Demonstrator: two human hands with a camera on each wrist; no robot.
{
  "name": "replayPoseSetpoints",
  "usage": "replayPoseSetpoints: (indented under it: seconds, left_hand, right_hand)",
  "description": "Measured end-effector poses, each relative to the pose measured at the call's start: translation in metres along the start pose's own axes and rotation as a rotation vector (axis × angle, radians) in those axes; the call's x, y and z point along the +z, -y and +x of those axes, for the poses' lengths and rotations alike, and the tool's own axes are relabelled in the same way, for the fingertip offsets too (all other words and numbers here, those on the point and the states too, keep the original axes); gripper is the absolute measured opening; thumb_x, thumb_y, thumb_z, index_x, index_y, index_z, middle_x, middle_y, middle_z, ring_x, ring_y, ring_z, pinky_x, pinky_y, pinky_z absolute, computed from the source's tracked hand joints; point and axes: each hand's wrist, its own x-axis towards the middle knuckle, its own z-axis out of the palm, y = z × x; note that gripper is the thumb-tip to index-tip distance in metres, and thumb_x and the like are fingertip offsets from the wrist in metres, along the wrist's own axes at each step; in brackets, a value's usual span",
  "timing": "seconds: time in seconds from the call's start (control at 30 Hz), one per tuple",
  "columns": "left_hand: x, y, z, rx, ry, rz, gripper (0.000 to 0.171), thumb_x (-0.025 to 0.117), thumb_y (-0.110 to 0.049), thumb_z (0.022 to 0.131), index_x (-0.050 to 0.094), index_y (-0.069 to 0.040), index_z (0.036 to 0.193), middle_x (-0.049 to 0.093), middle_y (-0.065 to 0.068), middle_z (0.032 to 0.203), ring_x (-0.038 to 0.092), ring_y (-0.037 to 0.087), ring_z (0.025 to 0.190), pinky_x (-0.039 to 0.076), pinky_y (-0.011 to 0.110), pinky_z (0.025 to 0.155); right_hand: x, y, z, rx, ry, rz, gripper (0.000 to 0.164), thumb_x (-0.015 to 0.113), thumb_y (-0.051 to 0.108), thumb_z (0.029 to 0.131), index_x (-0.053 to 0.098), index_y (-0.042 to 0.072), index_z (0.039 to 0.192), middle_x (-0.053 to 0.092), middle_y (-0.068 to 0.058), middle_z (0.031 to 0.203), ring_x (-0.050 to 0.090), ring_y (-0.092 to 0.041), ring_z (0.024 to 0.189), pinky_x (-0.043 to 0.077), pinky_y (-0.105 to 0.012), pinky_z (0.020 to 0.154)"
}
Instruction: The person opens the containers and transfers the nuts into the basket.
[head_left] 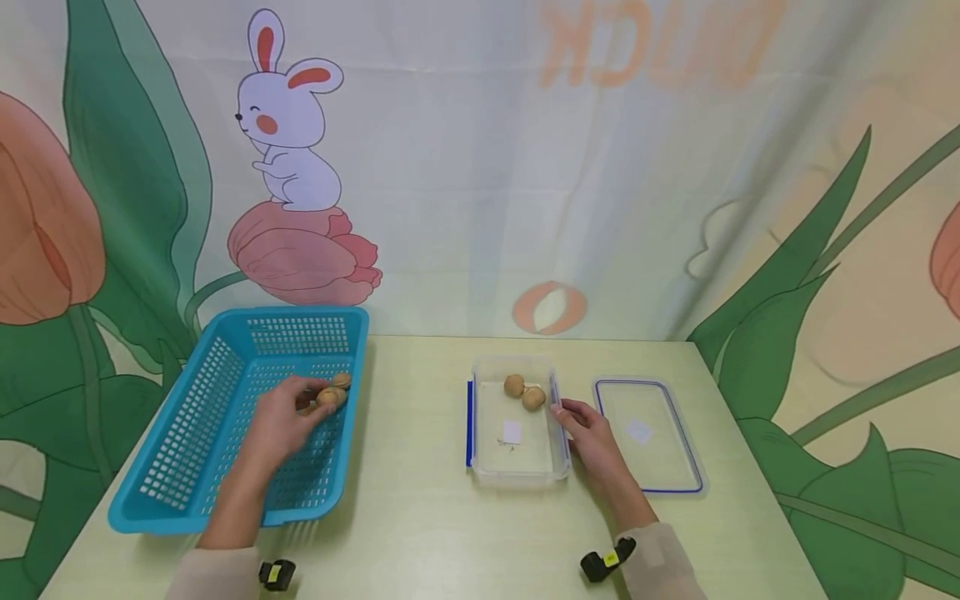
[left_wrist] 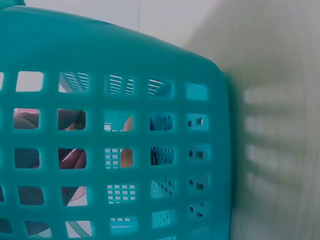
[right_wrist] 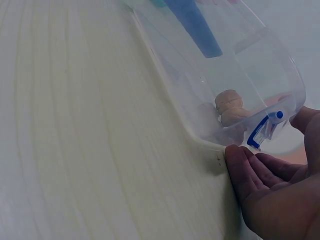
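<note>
Inside the blue-green plastic basket, my left hand pinches a walnut between thumb and fingers. Another walnut lies beside it, near the basket's right wall. The left wrist view is mostly filled by the basket's perforated wall, hiding most of that hand. My right hand grips the right side of a clear plastic box, thumb at the rim and fingers outside. Two walnuts sit at the far end of the box; the right wrist view shows them through its wall.
A clear lid with a blue seal lies on the table right of the box. A blue latch flap hangs on the box's left side. Light wooden table lies between basket and box, and a printed curtain hangs behind.
</note>
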Motion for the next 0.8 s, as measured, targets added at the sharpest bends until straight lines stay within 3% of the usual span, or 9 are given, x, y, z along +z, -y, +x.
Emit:
replayPoseSetpoints:
  seconds: [0.43,0.67,0.8]
  left_hand:
    - [0.0006,-0.0028,-0.0002,-0.030,0.068,0.042,0.039,0.075,-0.011,0.100,0.066,0.007,0.134,0.064,0.028,0.131,0.064,0.046,0.119,0.055,0.060,0.099]
    - [0.0018,-0.0046,-0.0001,0.005,0.043,0.046,0.042,0.075,-0.013,0.100,0.065,0.008,0.135,0.065,0.028,0.130,0.064,0.047,0.119,0.054,0.061,0.099]
    - [0.0014,-0.0070,-0.0015,0.000,0.028,0.055,0.047,0.071,-0.023,0.104,0.062,0.006,0.141,0.062,0.029,0.135,0.060,0.048,0.125,0.052,0.064,0.101]
  right_hand:
    - [0.0004,0.0011,-0.0007,-0.005,0.000,0.000,0.060,0.069,0.043,0.103,0.056,0.005,0.148,0.058,-0.017,0.148,0.053,-0.027,0.134,0.047,-0.039,0.105]
    - [-0.0001,0.0016,-0.0006,-0.018,-0.004,0.007,0.063,0.070,0.044,0.103,0.055,0.002,0.148,0.059,-0.019,0.146,0.054,-0.028,0.132,0.047,-0.041,0.105]
    - [0.0002,0.0000,-0.0004,-0.007,-0.002,0.009,0.060,0.069,0.042,0.104,0.055,0.003,0.148,0.060,-0.018,0.145,0.055,-0.028,0.131,0.049,-0.039,0.103]
